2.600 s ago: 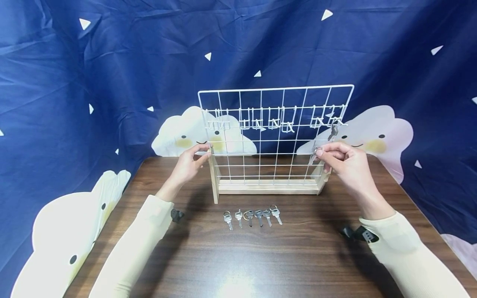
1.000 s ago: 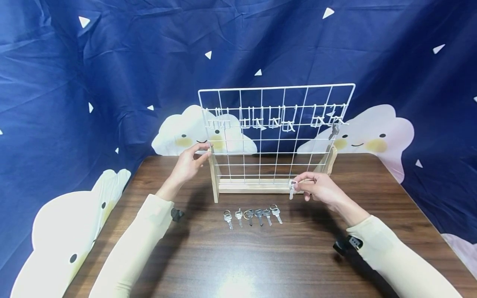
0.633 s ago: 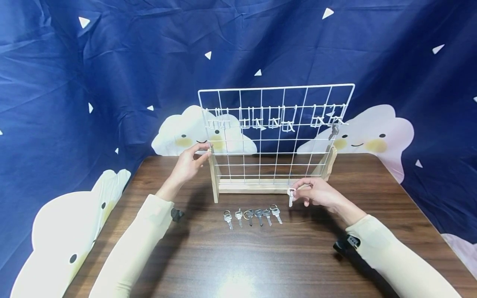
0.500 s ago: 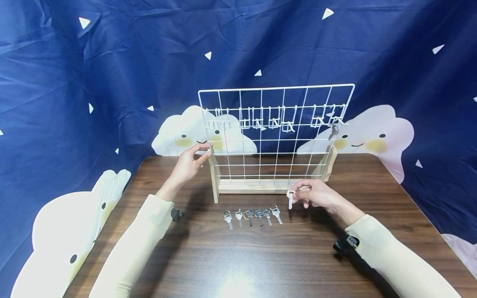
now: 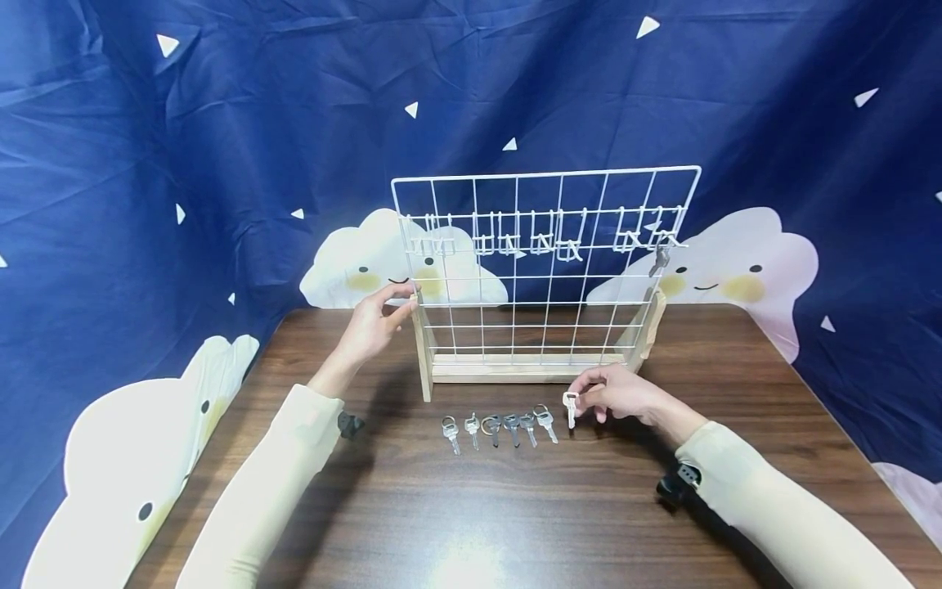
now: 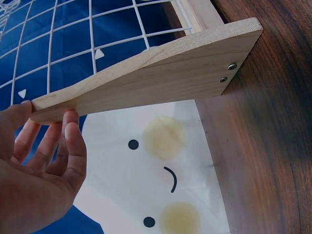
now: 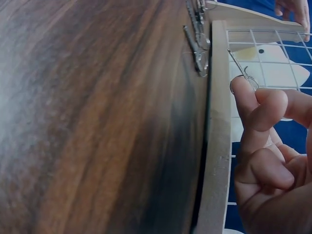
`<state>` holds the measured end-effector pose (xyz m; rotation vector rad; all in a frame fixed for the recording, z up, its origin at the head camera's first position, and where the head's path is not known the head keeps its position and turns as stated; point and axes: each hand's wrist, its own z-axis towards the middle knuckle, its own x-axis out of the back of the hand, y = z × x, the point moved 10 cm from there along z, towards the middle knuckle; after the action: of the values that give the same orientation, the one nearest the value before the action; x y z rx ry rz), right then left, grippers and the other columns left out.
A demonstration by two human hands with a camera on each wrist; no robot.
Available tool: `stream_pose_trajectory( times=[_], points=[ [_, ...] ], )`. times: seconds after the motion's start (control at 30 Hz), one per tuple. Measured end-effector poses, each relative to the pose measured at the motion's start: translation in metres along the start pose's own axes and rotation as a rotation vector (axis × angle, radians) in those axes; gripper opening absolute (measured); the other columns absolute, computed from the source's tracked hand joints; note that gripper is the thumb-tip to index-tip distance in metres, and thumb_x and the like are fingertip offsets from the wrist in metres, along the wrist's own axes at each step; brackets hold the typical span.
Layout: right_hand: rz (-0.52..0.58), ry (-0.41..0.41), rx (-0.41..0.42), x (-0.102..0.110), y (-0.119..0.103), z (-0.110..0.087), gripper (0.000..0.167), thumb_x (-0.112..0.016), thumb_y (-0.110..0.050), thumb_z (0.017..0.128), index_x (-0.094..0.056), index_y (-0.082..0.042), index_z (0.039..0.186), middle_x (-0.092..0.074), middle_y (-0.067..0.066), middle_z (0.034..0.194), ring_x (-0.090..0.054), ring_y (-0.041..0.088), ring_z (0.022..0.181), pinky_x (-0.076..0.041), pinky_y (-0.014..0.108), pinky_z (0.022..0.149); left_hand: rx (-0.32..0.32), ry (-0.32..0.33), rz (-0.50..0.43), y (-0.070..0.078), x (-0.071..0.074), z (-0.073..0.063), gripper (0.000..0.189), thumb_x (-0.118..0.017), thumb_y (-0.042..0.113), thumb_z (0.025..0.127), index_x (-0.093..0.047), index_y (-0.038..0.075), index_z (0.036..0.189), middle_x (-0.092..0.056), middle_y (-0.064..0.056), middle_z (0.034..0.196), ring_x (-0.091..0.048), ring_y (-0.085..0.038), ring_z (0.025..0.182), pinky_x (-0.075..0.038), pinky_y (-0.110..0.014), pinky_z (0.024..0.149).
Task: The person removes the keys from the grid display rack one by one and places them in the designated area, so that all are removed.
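My right hand [image 5: 618, 394] pinches a silver key [image 5: 570, 406] by its ring between thumb and finger. The key points down, a little right of a row of several keys [image 5: 545, 418] on the table. In the right wrist view, the held key's ring [image 7: 251, 83] sits at my fingertips. My left hand [image 5: 371, 325] holds the top of the left wooden upright [image 5: 423, 348] of a white wire grid rack [image 5: 546, 174]. The left wrist view has the thumb on one edge of this wooden side [image 6: 161, 73] and fingers below. Another key [image 5: 661, 258] hangs from the rightmost hook.
Several white hooks [image 5: 543, 243] line the grid's upper part. The rack's wooden base bar [image 5: 508, 374] lies just behind the row of keys. A brown wooden table [image 5: 574, 523] supports everything, with a blue cloud-print cloth [image 5: 471, 74] behind it.
My right hand has carried the key from before the grid's lower right down and leftward, to just above the table by the row. The left hand has stayed on the upright.
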<state>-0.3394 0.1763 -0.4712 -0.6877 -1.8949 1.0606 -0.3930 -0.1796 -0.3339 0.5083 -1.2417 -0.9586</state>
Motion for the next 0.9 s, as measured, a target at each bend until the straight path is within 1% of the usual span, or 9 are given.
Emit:
stream_pose_trajectory(
  times=[0.13,0.23,0.4,0.53,0.63,0.8,0.9],
  points=[
    [-0.012,-0.018,-0.009,-0.005,0.004,0.003,0.025,-0.07,-0.006,0.084,-0.068,-0.001,0.108,-0.076,0.003,0.079,-0.054,0.007,0.049,-0.029,0.015,0.038,0.001,-0.001,-0.003,-0.001,0.0,0.0,0.035,-0.063,0.026,0.1,-0.062,0.012,0.131,-0.063,-0.016,0.131,-0.071,-0.032,0.097,-0.061,-0.049,0.078],
    [-0.046,-0.02,-0.003,-0.008,0.006,0.005,0.023,-0.071,-0.006,0.083,-0.069,-0.002,0.105,-0.075,0.003,0.077,-0.055,0.007,0.048,-0.03,0.015,0.038,0.002,-0.002,-0.003,-0.001,0.0,0.0,0.035,-0.063,0.026,0.1,-0.062,0.012,0.131,-0.063,-0.017,0.131,-0.071,-0.033,0.097,-0.061,-0.05,0.078],
    [-0.099,-0.013,0.017,-0.009,0.009,0.007,0.019,-0.071,-0.006,0.081,-0.07,-0.002,0.099,-0.072,0.003,0.073,-0.054,0.008,0.047,-0.031,0.015,0.039,0.005,-0.003,-0.001,0.0,0.0,0.0,0.036,-0.063,0.027,0.1,-0.062,0.012,0.132,-0.063,-0.017,0.132,-0.071,-0.036,0.101,-0.061,-0.046,0.077],
    [-0.109,-0.012,0.032,-0.011,0.01,0.009,0.018,-0.071,-0.005,0.081,-0.07,0.0,0.099,-0.071,0.003,0.07,-0.054,0.008,0.046,-0.031,0.015,0.039,0.003,-0.005,0.002,0.0,0.0,0.0,0.035,-0.062,0.027,0.1,-0.062,0.013,0.132,-0.063,-0.016,0.132,-0.071,-0.036,0.101,-0.061,-0.046,0.077],
    [-0.109,-0.008,0.035,-0.012,0.011,0.009,0.019,-0.071,-0.004,0.08,-0.069,0.001,0.098,-0.07,0.002,0.069,-0.054,0.008,0.046,-0.032,0.015,0.039,-0.001,-0.005,0.002,0.001,0.0,0.0,0.035,-0.062,0.027,0.1,-0.062,0.013,0.132,-0.063,-0.016,0.132,-0.071,-0.035,0.1,-0.061,-0.043,0.076],
    [-0.109,-0.002,0.038,-0.013,0.01,0.009,0.018,-0.071,-0.003,0.08,-0.068,0.004,0.097,-0.068,0.001,0.067,-0.053,0.009,0.047,-0.037,0.017,0.041,-0.002,-0.002,0.01,0.001,0.0,0.0,0.035,-0.062,0.027,0.1,-0.062,0.014,0.132,-0.063,-0.015,0.131,-0.071,-0.032,0.097,-0.059,-0.034,0.073],
    [-0.117,0.01,0.043,-0.011,0.01,0.01,0.018,-0.071,-0.003,0.081,-0.067,0.004,0.097,-0.068,0.002,0.068,-0.053,0.009,0.047,-0.041,0.02,0.043,-0.002,-0.003,0.014,0.001,0.0,0.0,0.035,-0.062,0.028,0.1,-0.062,0.014,0.132,-0.063,-0.014,0.132,-0.071,-0.029,0.096,-0.059,-0.033,0.072]
  ],
)
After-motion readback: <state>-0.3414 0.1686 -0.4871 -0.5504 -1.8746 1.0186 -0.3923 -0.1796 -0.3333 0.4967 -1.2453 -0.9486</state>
